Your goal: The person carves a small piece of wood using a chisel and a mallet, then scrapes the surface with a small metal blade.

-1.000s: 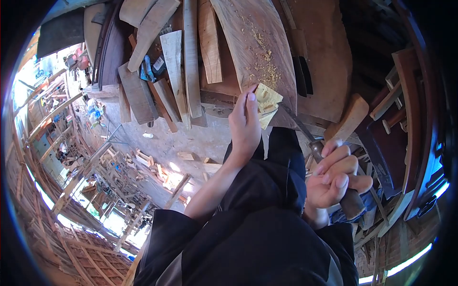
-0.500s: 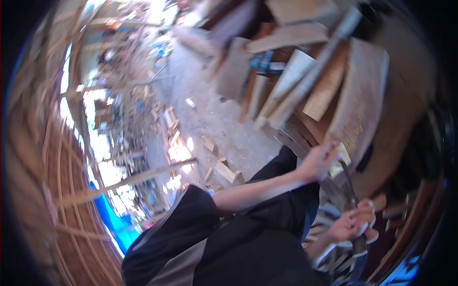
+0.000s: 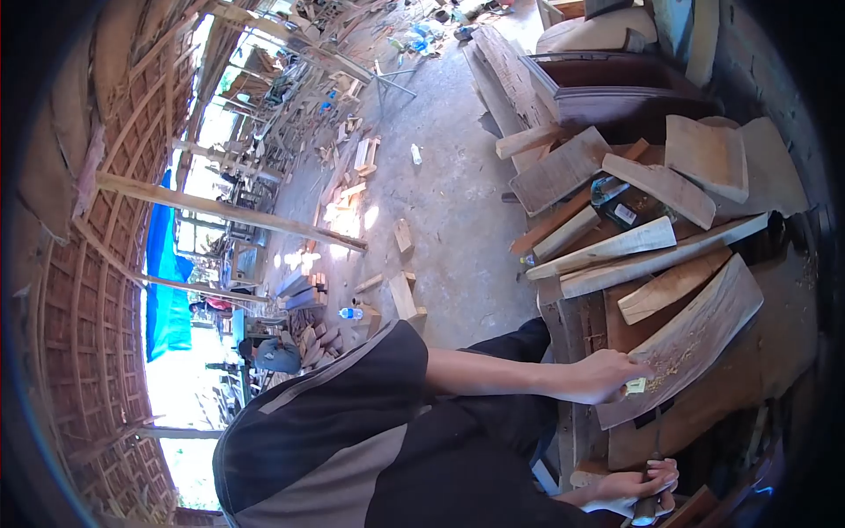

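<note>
My left hand point(image 3: 598, 377) is closed on a small pale yellow piece point(image 3: 635, 385). It is over the near end of a long curved board point(image 3: 695, 343), which has shavings scattered on it. Lower down, my right hand point(image 3: 641, 489) is wrapped around the handle of a thin-bladed tool point(image 3: 646, 509). The narrow blade points up toward the board, apart from the yellow piece.
Several cut boards point(image 3: 616, 255) and a clamp-like blue tool point(image 3: 607, 189) lie beyond my hands. Wood blocks point(image 3: 405, 295) and a water bottle point(image 3: 350, 313) are on the floor. Another person point(image 3: 277, 355) is at the left, near a blue tarp point(image 3: 165, 273).
The view has turned and become sharper. My hands now appear farther apart, and the tool's blade, earlier at the yellow piece, is separated from it.
</note>
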The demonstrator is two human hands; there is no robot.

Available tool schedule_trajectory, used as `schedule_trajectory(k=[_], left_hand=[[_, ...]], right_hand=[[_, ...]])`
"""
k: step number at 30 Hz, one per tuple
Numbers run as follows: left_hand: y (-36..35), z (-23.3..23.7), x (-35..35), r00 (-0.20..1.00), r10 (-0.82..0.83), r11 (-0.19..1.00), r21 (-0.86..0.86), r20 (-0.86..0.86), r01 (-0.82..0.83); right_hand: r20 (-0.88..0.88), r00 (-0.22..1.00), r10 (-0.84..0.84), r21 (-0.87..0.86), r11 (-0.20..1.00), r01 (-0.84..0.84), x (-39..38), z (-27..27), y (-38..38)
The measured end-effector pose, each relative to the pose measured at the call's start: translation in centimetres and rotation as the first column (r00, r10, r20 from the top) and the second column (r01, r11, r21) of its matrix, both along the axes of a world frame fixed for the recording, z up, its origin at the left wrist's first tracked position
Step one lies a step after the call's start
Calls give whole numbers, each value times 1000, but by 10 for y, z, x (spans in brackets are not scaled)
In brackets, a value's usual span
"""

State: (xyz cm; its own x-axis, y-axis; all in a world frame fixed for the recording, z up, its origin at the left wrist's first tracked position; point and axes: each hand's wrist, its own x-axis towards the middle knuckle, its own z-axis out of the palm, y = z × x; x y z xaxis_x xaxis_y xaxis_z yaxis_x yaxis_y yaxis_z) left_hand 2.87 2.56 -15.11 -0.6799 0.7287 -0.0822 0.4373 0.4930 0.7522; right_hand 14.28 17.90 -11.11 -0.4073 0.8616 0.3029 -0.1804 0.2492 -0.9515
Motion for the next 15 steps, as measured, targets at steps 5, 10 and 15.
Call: schedule_trajectory(k=[5, 10, 15], left_hand=[[-1, 12, -3, 971, 173, 985, -58, 166, -165], [0, 10, -11, 925, 302, 937, 108, 231, -333], [-4, 14, -20, 903, 271, 942, 100, 335, -320]], right_hand=[[-86, 996, 16, -13, 1000, -17, -9, 3, -1], [14, 1000, -3, -6, 1000, 3, 0, 1, 2], [89, 996, -31, 8, 1000, 30, -5, 9, -3]])
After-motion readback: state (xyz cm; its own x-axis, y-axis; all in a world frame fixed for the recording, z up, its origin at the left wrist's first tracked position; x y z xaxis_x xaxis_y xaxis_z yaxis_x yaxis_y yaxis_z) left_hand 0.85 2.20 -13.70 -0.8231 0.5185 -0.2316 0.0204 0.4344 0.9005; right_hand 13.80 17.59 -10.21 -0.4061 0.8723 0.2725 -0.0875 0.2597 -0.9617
